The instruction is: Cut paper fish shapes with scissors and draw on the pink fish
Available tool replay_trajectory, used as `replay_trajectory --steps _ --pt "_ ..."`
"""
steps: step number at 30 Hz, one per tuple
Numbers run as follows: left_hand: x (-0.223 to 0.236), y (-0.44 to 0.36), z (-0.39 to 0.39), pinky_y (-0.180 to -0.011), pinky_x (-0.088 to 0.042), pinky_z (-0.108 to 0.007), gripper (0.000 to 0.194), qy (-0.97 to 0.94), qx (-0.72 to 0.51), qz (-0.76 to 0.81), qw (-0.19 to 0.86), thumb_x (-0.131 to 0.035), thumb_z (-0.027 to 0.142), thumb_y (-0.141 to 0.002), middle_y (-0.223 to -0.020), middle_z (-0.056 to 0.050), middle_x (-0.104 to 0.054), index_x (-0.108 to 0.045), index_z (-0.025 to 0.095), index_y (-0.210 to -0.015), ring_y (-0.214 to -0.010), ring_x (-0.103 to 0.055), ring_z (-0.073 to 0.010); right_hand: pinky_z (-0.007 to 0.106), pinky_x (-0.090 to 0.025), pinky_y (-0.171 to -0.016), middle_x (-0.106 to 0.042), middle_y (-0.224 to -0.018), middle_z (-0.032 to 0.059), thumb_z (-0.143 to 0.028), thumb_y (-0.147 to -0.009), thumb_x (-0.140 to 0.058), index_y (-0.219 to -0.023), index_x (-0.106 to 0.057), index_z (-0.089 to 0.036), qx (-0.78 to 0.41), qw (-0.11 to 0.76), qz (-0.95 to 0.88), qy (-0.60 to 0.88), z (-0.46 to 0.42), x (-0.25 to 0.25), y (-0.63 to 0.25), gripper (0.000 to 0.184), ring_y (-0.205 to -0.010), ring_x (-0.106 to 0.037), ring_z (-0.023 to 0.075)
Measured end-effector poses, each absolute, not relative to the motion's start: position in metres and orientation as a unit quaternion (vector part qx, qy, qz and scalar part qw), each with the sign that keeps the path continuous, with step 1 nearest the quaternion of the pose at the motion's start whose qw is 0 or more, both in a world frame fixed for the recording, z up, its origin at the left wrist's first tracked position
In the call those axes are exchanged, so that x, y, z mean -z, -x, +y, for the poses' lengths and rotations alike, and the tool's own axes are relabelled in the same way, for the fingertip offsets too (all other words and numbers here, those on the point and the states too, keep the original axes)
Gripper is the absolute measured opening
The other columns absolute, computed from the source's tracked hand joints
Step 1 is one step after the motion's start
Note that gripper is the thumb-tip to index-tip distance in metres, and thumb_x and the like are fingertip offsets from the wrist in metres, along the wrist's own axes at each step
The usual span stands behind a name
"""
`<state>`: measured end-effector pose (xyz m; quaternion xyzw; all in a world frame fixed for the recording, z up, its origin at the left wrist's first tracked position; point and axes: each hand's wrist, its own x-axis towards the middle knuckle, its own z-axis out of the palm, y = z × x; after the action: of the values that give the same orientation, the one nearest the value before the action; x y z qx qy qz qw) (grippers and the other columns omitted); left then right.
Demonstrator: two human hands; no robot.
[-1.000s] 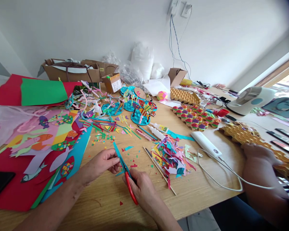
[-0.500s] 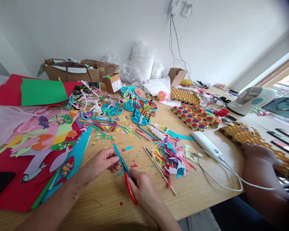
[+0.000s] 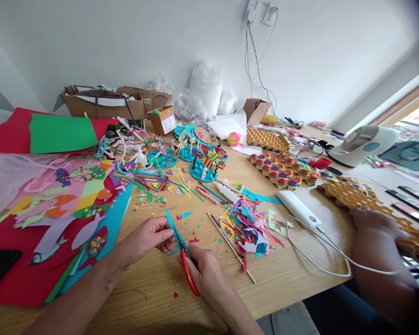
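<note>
Between thumb and fingers, my left hand (image 3: 158,234) pinches a narrow blue paper strip (image 3: 169,217). My right hand (image 3: 204,267) is closed around the red handles of a pair of scissors (image 3: 187,270), whose blades lie along the strip. Part of the handles is hidden by my fingers. Small paper scraps (image 3: 194,240) are scattered on the wood just beyond my hands. To the right of them are a thin wooden stick (image 3: 243,269) and a heap of coloured paper offcuts (image 3: 251,225).
Paper fish (image 3: 97,241) lie on coloured sheets (image 3: 19,260) at the left. A painted egg carton (image 3: 282,170), a white power bank (image 3: 298,209) with a cable and a fan (image 3: 361,144) stand to the right. Another person's hand (image 3: 377,223) rests by plain egg cartons (image 3: 356,195).
Very little differs. The blue strip's tip and the scissors have shifted slightly, while both my hands stay in nearly the same place.
</note>
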<state>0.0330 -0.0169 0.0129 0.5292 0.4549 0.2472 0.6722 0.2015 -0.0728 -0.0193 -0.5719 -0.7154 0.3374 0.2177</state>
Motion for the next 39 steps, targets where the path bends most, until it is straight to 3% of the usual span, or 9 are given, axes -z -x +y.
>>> replay_trajectory --steps 39 --pt "-0.0073 -0.0291 -0.0153 -0.058 -0.042 -0.027 0.026 -0.536 -0.244 0.451 0.671 -0.058 0.041 -0.069 -0.061 0.002 -0.057 -0.052 0.016 -0.068 -0.057 -0.053 -0.0114 0.023 -0.020 -0.048 -0.040 -0.052 -0.0025 -0.034 -0.082 -0.038 -0.060 -0.036 -0.019 -0.340 0.201 -0.714 0.578 -0.0712 0.0206 -0.1998 0.027 -0.049 -0.031 0.0095"
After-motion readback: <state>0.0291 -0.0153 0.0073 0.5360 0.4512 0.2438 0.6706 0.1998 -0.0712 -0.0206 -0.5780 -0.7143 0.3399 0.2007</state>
